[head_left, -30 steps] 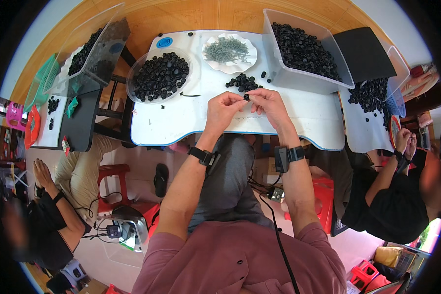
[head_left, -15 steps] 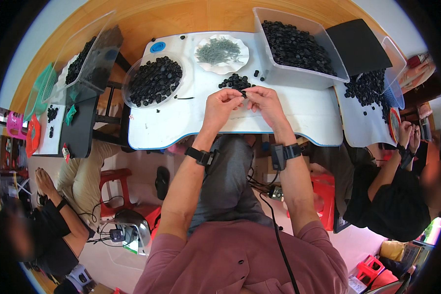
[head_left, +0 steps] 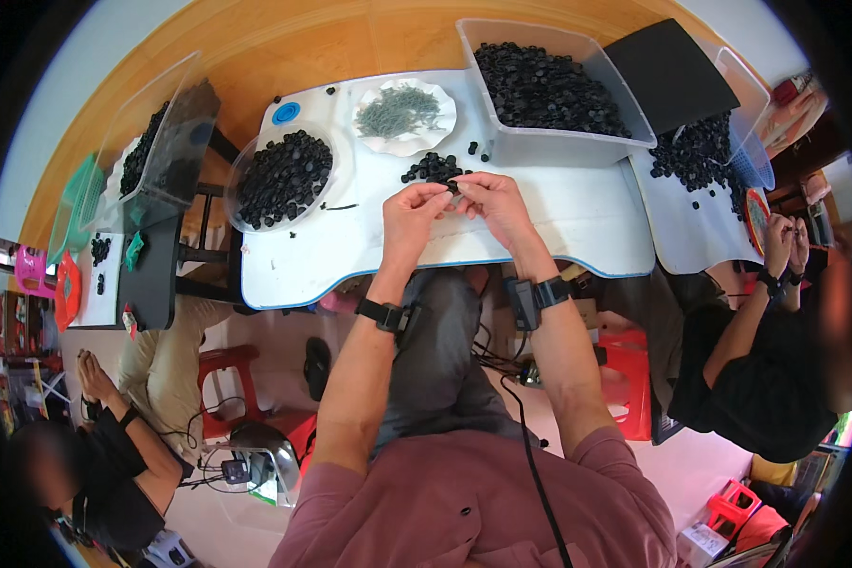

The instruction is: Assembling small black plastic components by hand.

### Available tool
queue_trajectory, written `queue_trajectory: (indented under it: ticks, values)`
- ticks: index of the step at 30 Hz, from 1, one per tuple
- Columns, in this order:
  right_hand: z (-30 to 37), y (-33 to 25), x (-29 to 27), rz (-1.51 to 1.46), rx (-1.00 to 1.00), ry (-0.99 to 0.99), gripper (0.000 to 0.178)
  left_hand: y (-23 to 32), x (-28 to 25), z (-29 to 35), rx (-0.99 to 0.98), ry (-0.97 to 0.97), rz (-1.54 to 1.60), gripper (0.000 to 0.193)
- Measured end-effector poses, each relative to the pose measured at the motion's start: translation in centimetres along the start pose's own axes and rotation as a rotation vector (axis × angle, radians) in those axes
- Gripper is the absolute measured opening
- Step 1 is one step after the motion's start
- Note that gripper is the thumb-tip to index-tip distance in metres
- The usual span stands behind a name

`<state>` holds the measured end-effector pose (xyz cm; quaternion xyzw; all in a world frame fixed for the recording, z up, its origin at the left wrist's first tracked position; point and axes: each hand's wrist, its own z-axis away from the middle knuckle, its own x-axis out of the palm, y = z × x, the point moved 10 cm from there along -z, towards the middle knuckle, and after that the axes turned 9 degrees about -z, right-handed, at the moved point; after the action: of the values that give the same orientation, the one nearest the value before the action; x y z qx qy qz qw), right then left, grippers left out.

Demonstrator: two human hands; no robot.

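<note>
A small round black part (head_left: 452,187) sits between my fingertips above the white table. My left hand (head_left: 410,216) pinches it from one side, thumb against forefinger. From the other side my right hand (head_left: 498,205) closes its thumb and fingers on the same part. Fingers cover much of it, so its exact kind cannot be made out. Just beyond my hands lies a small pile of similar black parts (head_left: 433,168). Farther back, a white scalloped plate (head_left: 367,138) carries many thin greyish-green pieces (head_left: 399,110), too fine to identify.
A round clear tray (head_left: 232,197) full of black parts stands left on the white table (head_left: 350,254). At the back right is a large clear bin (head_left: 559,149) of black parts, beside a black panel (head_left: 670,78). Co-workers sit at both sides; a cable (head_left: 530,464) crosses my shirt.
The view has shifted slightly, so the table things appear a little farther left. My hands stay together on the small black part, with fingers slightly rearranged.
</note>
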<state>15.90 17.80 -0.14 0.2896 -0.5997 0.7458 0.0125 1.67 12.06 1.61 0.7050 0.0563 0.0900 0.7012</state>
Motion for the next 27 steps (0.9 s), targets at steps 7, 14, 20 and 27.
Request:
queue_trajectory:
  ticks: [7, 14, 20, 27]
  values:
    - [0.14, 0.12, 0.20, -0.040, -0.026, -0.014, 0.018, -0.18, 0.05, 0.25, -0.103, 0.007, 0.023, 0.016]
    - [0.15, 0.01, 0.40, -0.059, -0.022, -0.042, 0.018, -0.56, 0.32, 0.42, -0.159, 0.014, 0.116, 0.017]
    - [0.22, -0.08, 0.28, -0.045, -0.035, -0.039, 0.020, -0.65, 0.51, 0.47, -0.159, 0.024, 0.119, 0.017]
    - [0.47, -0.38, 0.32, -0.013, -0.062, -0.029, 0.020, -0.56, 0.50, 0.47, -0.142, 0.025, 0.137, 0.016]
